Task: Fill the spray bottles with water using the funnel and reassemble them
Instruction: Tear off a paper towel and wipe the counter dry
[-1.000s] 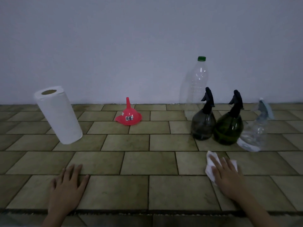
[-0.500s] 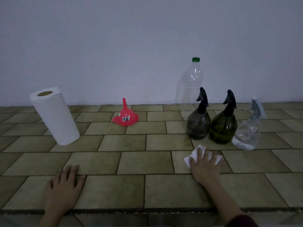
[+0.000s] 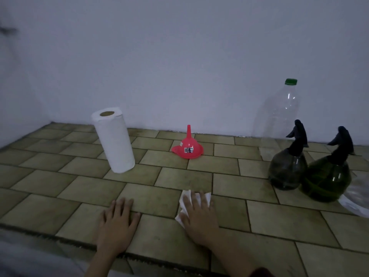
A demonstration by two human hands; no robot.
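Observation:
A red funnel [image 3: 187,147] stands mouth-down near the wall on the tiled counter [image 3: 219,170]. Two dark green round spray bottles, one [image 3: 287,170] left of the other [image 3: 327,180], stand at the right with black trigger heads on. A clear spray bottle [image 3: 357,198] shows only partly at the right edge. Behind them stands a tall clear plastic bottle [image 3: 277,114] with a green cap. My right hand [image 3: 199,218] presses flat on a white paper towel [image 3: 187,204]. My left hand [image 3: 117,226] lies flat on the tiles beside it, fingers spread, holding nothing.
A white paper towel roll [image 3: 114,140] stands upright at the left. The counter's front edge [image 3: 60,239] runs just below my hands. A plain wall closes off the back.
My right hand has slid the paper towel leftward across the tiles, away from the spray bottles and close to my left hand. The view has swung left.

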